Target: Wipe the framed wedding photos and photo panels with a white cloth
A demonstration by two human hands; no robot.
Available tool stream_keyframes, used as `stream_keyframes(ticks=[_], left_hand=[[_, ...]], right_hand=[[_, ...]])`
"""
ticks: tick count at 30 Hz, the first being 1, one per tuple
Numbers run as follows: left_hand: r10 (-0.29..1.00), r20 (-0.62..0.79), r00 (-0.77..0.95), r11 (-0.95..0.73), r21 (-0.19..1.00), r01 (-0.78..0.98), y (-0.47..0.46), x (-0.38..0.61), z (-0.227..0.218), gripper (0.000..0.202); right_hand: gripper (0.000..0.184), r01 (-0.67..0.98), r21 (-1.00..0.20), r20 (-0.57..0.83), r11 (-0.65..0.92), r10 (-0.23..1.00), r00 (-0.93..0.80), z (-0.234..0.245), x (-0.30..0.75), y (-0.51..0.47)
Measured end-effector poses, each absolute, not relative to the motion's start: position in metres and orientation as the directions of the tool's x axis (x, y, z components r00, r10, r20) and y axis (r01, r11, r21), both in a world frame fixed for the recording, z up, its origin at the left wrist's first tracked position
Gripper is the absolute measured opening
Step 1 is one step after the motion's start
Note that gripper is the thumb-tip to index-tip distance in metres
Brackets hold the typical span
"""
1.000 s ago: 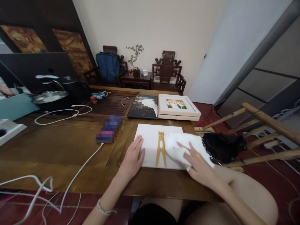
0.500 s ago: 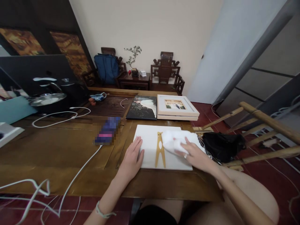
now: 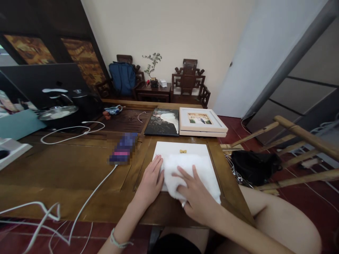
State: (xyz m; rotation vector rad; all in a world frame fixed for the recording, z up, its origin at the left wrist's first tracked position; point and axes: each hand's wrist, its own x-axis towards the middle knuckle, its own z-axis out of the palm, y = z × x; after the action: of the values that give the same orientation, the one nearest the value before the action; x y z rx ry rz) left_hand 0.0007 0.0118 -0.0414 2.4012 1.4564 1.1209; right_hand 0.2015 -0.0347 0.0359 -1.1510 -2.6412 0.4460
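A flat white panel (image 3: 163,148) lies on the wooden table in front of me. My left hand (image 3: 150,180) rests flat along its left edge, with the fingers stretched out. Over the panel's lower right part is a fluffy white cloth (image 3: 203,169), which hangs slightly past the near edge. My right hand (image 3: 194,194) presses on this cloth and grips it, fingers partly bent and spread. Just beyond the cloth shows the top of a gold two-legged piece (image 3: 183,151) on the panel; the cloth hides its remainder.
Behind the panel lie a dark picture (image 3: 162,121) and stacked light wooden frames (image 3: 202,121). To the left are a phone (image 3: 123,148) with a white cable (image 3: 92,197), a pan (image 3: 59,113) and a kettle (image 3: 84,100). A bamboo chair (image 3: 304,135) holding a black bag (image 3: 247,165) stands at right.
My right hand has swept the cloth leftward and toward me across the panel, covering most of the gold piece. My left hand keeps its place on the panel's left edge.
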Motion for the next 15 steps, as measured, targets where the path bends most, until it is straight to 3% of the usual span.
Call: stream_keyframes(ticks=[4, 7, 10, 15], left_hand=[[0.808, 0.528, 0.260, -0.529, 0.455, 0.716, 0.012, 0.001, -0.041, 0.045], [0.805, 0.537, 0.251, -0.525, 0.450, 0.723, 0.012, 0.002, -0.040, 0.045], [0.803, 0.541, 0.252, -0.526, 0.442, 0.727, 0.012, 0.002, -0.039, 0.045], [0.809, 0.533, 0.248, -0.515, 0.439, 0.737, 0.011, 0.002, -0.038, 0.045]], right_hand=[[0.034, 0.660, -0.438, 0.100, 0.610, 0.763, -0.638, 0.040, 0.214, -0.041], [0.024, 0.740, -0.482, 0.112, 0.470, 0.870, -0.479, 0.044, 0.226, -0.005], [0.027, 0.792, -0.498, 0.118, 0.353, 0.933, -0.341, 0.051, 0.235, 0.043], [0.026, 0.788, -0.489, 0.122, 0.374, 0.924, -0.363, 0.058, 0.216, 0.093]])
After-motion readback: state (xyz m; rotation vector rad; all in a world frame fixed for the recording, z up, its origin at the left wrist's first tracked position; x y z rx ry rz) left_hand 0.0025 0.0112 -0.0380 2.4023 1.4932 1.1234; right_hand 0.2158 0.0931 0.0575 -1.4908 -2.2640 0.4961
